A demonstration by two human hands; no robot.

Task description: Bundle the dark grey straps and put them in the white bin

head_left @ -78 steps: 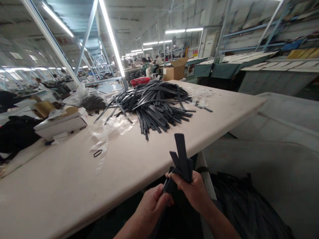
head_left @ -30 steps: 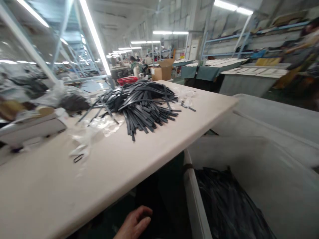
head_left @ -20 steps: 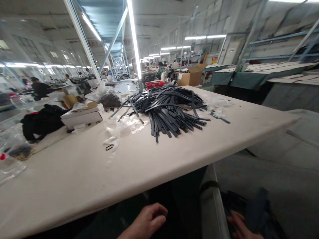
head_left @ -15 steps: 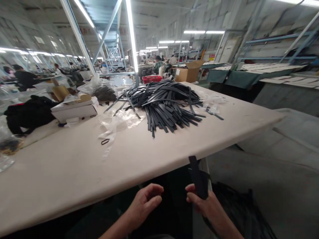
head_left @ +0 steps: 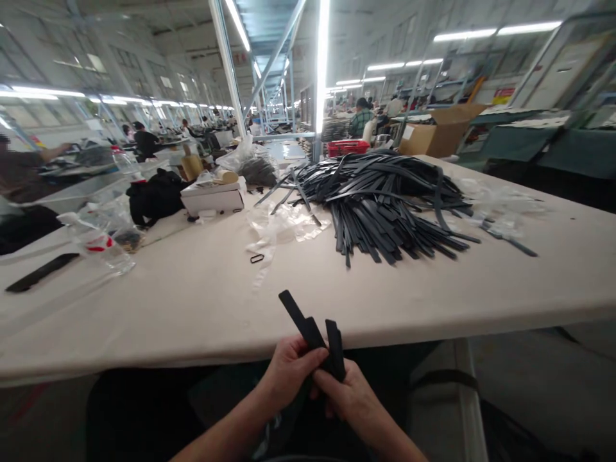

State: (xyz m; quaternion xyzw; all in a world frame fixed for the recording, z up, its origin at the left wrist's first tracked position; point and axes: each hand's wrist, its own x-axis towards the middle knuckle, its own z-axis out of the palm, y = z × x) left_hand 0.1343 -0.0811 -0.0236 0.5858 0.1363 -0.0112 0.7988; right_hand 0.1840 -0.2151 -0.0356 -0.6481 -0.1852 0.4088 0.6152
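Observation:
Close together at the table's front edge, my two hands grip flat black straps. My left hand [head_left: 294, 372] pinches the straps [head_left: 299, 316] that point up and left, its thumb laid across them. Beside it, my right hand [head_left: 347, 393] is closed round the straps [head_left: 334, 343] that stand nearly upright. The lower ends of the straps are hidden behind my fingers and against the dark background. Beyond my hands, a large heap of similar black straps [head_left: 385, 205] lies on the pale table [head_left: 192, 301]. A small black oval ring [head_left: 256, 258] rests left of the heap.
Crumpled clear plastic [head_left: 289, 224] lies by the heap. To the left are a white box [head_left: 214, 196], a plastic bottle [head_left: 103, 247] and a flat black object [head_left: 41, 273]. Behind stand a red basket [head_left: 347, 148] and a cardboard box [head_left: 433, 135]. Other people work farther back.
My left hand, formerly bare and apart, has come over to the straps and now grips them with my right. The straps have fanned apart. The view has swung left.

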